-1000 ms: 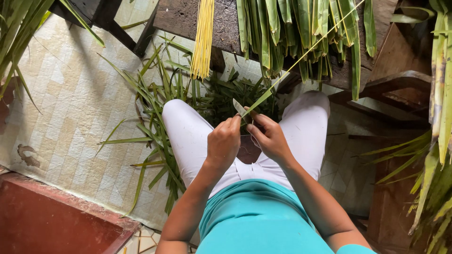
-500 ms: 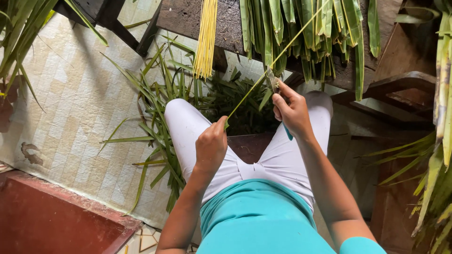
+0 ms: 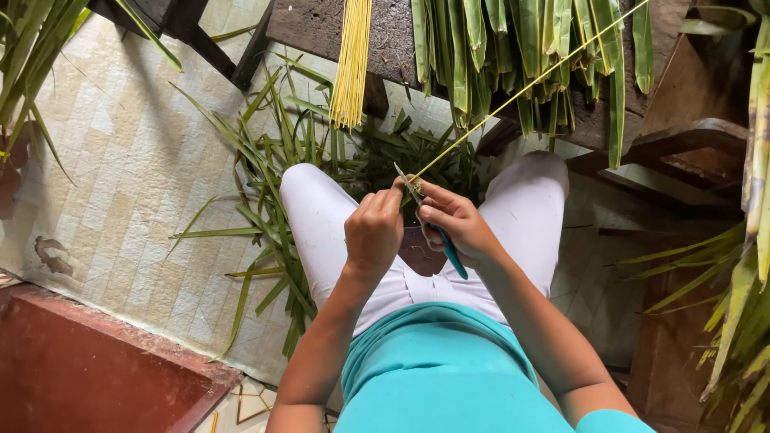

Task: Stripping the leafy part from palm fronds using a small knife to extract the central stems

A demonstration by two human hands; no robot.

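Head camera looks down on the lap of a person in a teal shirt (image 3: 437, 377) and white trousers (image 3: 321, 228). Above the knees the left hand (image 3: 374, 232) is closed in a fist and pinches the near end of a thin yellow leaf rib (image 3: 513, 95). The right hand (image 3: 453, 227) sits just beside it, touching the same end, and it grips a small knife (image 3: 429, 216) with a teal handle; the short blade points up between both hands, against the rib. From the hands the rib runs straight up and to the right, over the right knee. Cut green leaf strips (image 3: 265, 208) lie on the pale tiled floor (image 3: 120, 176) around the legs. Farther away, a dark wooden bench (image 3: 321, 28) carries a bundle of yellow ribs (image 3: 351, 64) and hanging green leaves (image 3: 513, 48).
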